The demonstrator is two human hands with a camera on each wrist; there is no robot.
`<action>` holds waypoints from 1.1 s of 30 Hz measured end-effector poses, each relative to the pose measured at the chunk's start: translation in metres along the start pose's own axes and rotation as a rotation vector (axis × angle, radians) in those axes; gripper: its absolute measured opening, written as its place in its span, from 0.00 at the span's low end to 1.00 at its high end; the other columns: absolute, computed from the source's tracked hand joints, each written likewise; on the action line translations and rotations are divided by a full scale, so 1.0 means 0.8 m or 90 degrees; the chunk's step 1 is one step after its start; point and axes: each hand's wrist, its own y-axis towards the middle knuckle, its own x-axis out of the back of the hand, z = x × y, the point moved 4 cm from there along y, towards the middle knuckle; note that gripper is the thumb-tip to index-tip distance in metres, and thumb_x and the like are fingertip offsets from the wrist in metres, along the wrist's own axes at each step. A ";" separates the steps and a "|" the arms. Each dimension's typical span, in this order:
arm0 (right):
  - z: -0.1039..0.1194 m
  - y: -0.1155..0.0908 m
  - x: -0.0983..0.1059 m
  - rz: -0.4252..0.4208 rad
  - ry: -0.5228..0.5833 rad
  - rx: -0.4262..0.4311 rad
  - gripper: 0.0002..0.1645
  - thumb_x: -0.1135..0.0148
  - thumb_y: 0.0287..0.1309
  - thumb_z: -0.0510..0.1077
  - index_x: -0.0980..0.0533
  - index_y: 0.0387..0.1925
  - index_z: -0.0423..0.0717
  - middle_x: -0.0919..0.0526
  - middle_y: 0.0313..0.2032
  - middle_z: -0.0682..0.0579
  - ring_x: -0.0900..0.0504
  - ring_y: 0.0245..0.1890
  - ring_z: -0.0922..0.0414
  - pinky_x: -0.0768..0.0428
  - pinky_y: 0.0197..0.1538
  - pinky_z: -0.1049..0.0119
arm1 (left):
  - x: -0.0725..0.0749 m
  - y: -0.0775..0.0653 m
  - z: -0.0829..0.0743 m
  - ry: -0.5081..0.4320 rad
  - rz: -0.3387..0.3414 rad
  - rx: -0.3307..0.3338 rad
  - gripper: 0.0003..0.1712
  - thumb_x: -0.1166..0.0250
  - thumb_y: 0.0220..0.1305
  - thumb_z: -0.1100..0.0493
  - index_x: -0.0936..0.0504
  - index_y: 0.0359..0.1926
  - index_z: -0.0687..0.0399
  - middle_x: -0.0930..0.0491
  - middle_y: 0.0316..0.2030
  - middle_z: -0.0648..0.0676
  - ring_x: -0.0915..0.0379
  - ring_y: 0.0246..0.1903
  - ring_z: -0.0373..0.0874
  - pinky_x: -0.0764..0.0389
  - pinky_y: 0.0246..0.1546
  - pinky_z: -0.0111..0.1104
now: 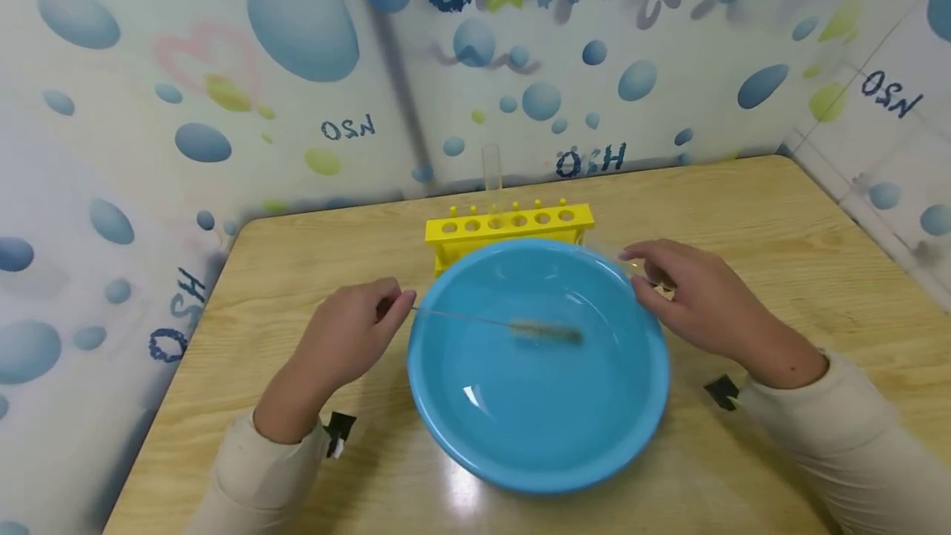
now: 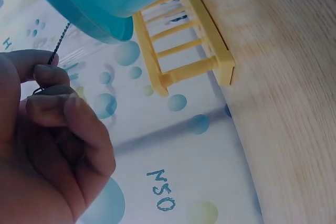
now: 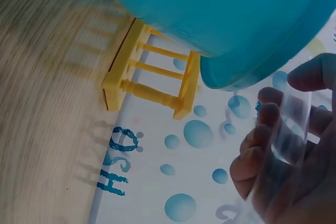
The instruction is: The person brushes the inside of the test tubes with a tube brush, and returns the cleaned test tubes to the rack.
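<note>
My left hand (image 1: 345,337) pinches the thin twisted-wire handle of a test tube brush (image 1: 546,331) between thumb and fingers. The brush's bristle end is over the inside of a round blue basin (image 1: 538,481), pointing right; whether it touches water there I cannot tell. Beyond the basin's right rim, my right hand (image 1: 694,300) holds a clear test tube (image 3: 289,135), seen best in the right wrist view, lying along the curled fingers. In the head view that tube is mostly hidden by the hand and hard to make out.
A yellow test tube rack (image 1: 513,225) stands just behind the basin, partly covered by it. One clear test tube (image 1: 492,168) rises upright from it. The wooden table (image 1: 780,229) meets a bubble-patterned wall (image 1: 401,130) at the back.
</note>
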 end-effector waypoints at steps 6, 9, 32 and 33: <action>-0.004 0.005 -0.003 0.007 -0.061 0.020 0.16 0.38 0.59 0.45 0.19 0.49 0.48 0.20 0.32 0.51 0.25 0.32 0.55 0.27 0.28 0.68 | 0.011 0.001 0.007 -0.110 0.010 0.021 0.25 0.52 0.80 0.46 0.30 0.24 0.52 0.39 0.18 0.50 0.41 0.19 0.44 0.35 0.22 0.32; -0.005 0.006 -0.003 0.009 -0.074 0.024 0.14 0.38 0.56 0.45 0.18 0.45 0.49 0.21 0.29 0.53 0.27 0.29 0.56 0.30 0.26 0.67 | 0.016 0.002 0.008 -0.169 -0.003 0.030 0.28 0.56 0.80 0.44 0.30 0.24 0.53 0.39 0.19 0.51 0.41 0.19 0.45 0.35 0.22 0.32; -0.011 0.004 -0.002 0.000 -0.081 0.038 0.12 0.39 0.58 0.47 0.18 0.41 0.50 0.30 0.20 0.57 0.36 0.20 0.60 0.40 0.22 0.67 | 0.056 -0.006 0.016 -0.418 -0.223 0.045 0.32 0.57 0.81 0.49 0.36 0.22 0.69 0.43 0.12 0.46 0.51 0.11 0.38 0.46 0.12 0.36; -0.011 0.003 -0.002 0.003 -0.078 0.038 0.12 0.39 0.58 0.47 0.18 0.42 0.49 0.30 0.20 0.57 0.36 0.20 0.60 0.40 0.22 0.66 | 0.055 -0.006 0.015 -0.426 -0.223 0.044 0.32 0.57 0.81 0.49 0.36 0.22 0.70 0.43 0.12 0.46 0.52 0.11 0.38 0.46 0.12 0.36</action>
